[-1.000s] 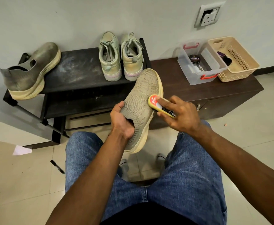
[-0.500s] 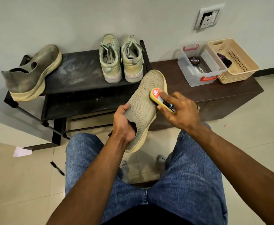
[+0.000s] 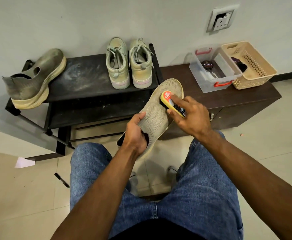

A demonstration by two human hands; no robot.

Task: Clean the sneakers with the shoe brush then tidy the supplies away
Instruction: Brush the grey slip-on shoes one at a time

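Note:
My left hand (image 3: 136, 135) grips the collar of a beige knit slip-on sneaker (image 3: 157, 113), fingers tucked inside the opening, and holds it up over my knees with the toe pointing away. My right hand (image 3: 191, 116) holds a yellow shoe brush (image 3: 170, 103) with a red label and presses its bristles onto the sneaker's upper near the toe. The matching grey-beige sneaker (image 3: 34, 80) stands on the left end of the black shoe rack (image 3: 82, 78). A pair of pale green lace-up sneakers (image 3: 129, 64) stands on the rack's right end.
A dark wooden cabinet (image 3: 228, 99) to the right carries a clear plastic box (image 3: 212, 70) with a polish tin (image 3: 207, 64) and a beige basket (image 3: 249, 64) with a dark item. A black pen (image 3: 61, 180) and a paper scrap (image 3: 24, 162) lie on the tiled floor.
My right hand has slid the brush forward along the sneaker's upper, from its middle toward the toe. My left hand keeps its grip on the collar.

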